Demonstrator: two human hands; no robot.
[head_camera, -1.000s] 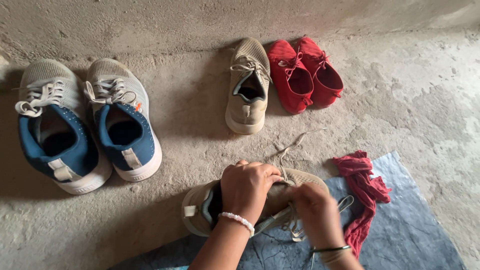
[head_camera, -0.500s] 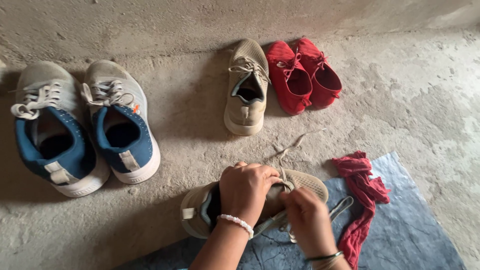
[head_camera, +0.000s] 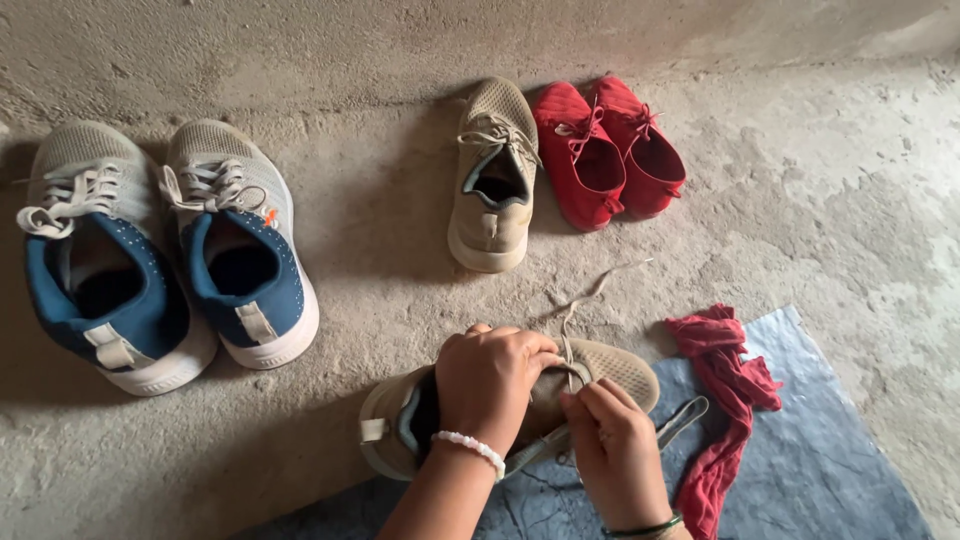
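A beige mesh sneaker (head_camera: 610, 368) lies on its side at the bottom centre, half on a grey-blue mat (head_camera: 830, 460). My left hand (head_camera: 492, 385), with a white bead bracelet, presses down on the shoe's upper and holds it steady. My right hand (head_camera: 615, 450), with a green bangle, pinches the shoe's beige lace (head_camera: 585, 300) near the eyelets. The loose end of the lace trails away across the concrete floor. The shoe's opening is mostly hidden under my left hand.
The matching beige sneaker (head_camera: 490, 175) stands beside a pair of red shoes (head_camera: 610, 150) by the wall. A pair of grey and blue sneakers (head_camera: 160, 250) sits at the left. A crumpled red cloth (head_camera: 725, 400) lies on the mat's edge.
My right hand has slid up toward the eyelets and closed on the lace. The view has tilted slightly downward.
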